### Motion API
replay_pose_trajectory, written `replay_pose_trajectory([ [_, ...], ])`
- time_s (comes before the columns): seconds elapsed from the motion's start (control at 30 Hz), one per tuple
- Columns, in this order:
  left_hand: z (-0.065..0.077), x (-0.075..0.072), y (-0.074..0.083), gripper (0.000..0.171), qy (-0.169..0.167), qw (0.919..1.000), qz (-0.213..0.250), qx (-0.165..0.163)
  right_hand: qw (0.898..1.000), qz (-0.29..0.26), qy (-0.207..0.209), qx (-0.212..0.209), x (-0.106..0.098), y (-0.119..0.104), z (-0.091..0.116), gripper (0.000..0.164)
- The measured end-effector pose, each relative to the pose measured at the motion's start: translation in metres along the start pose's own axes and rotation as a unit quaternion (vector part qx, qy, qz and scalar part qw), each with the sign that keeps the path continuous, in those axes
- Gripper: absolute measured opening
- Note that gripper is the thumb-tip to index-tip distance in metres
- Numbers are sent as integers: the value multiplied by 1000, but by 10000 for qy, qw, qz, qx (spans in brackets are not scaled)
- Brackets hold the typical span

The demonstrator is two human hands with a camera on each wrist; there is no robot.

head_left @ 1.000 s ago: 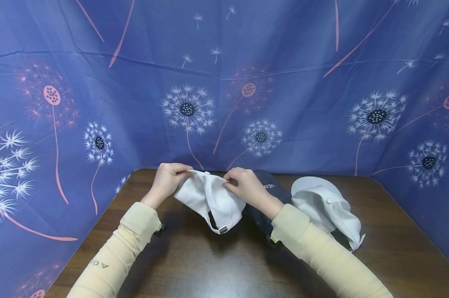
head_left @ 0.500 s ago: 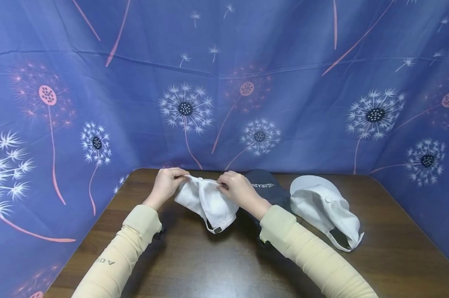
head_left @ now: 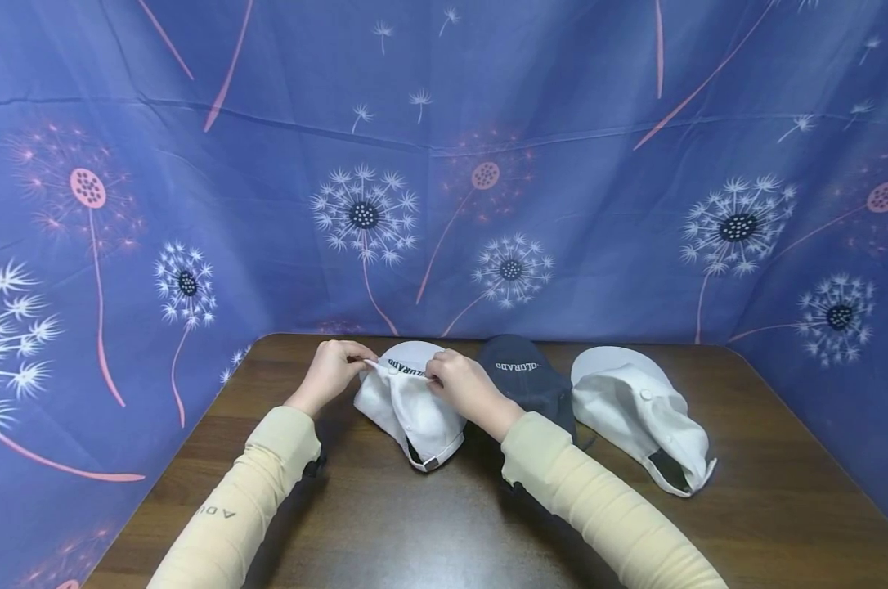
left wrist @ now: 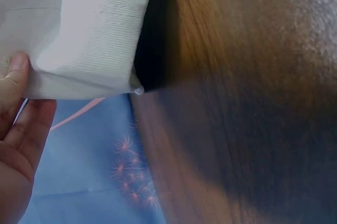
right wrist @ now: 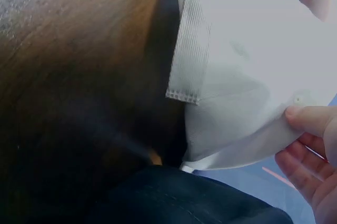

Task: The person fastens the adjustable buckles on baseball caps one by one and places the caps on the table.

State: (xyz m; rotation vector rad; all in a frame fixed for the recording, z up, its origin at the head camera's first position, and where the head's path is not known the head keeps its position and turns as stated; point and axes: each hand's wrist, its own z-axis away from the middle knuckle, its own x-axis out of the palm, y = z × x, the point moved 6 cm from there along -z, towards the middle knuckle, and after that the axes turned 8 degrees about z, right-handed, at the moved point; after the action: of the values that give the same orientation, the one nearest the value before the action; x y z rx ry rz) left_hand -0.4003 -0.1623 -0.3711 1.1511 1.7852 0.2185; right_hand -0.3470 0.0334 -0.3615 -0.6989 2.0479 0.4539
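A white baseball cap [head_left: 413, 417] with dark lettering on its front stands at the table's far side, its brim toward the back cloth and its strap toward me. My left hand [head_left: 329, 372] pinches the crown's fabric on the left; in the left wrist view the thumb [left wrist: 17, 74] lies over the cloth with fingers beneath. On the other side of the crown, my right hand [head_left: 468, 383] pinches the fabric between thumb [right wrist: 308, 118] and fingers. Close beside that hand lies a dark navy cap [head_left: 525, 372] with white lettering, partly hidden by the right forearm.
Right of the navy cap lies another white cap [head_left: 635, 409], its crown partly caved in and its strap facing me. The brown wooden table [head_left: 429, 540] ends at a blue cloth [head_left: 598, 213] printed with dandelions, which hangs at the back and sides.
The white cap has come down and tipped so its brim and lettering now show beyond my hands. Both hands keep their pinch. The right hand has moved slightly left, uncovering more of the navy cap.
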Motion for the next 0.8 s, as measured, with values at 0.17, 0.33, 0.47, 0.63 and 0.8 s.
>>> replay_pose_trajectory([
  [0.17, 0, 2, -4, 7, -122, 9996, -80, -224, 9999, 109, -21, 13, 5, -2, 1, 7],
  [0.33, 1, 5, -8, 7, -366, 9983, -100, -440, 9997, 189, -87, 100, 9, -2, 5, 6],
  [0.47, 1, 6, -7, 7, -589, 9973, -140, -425, 9997, 171, -133, 95, 11, -3, 6, 6],
  [0.63, 2, 6, 0, 16, -884, 9954, -273, -259, 9994, 69, -305, 136, 5, -2, 6, 6],
  [0.8, 1, 1, 17, 32, -921, 9941, -563, -78, 9980, -277, -409, 385, -16, 2, 6, 17],
])
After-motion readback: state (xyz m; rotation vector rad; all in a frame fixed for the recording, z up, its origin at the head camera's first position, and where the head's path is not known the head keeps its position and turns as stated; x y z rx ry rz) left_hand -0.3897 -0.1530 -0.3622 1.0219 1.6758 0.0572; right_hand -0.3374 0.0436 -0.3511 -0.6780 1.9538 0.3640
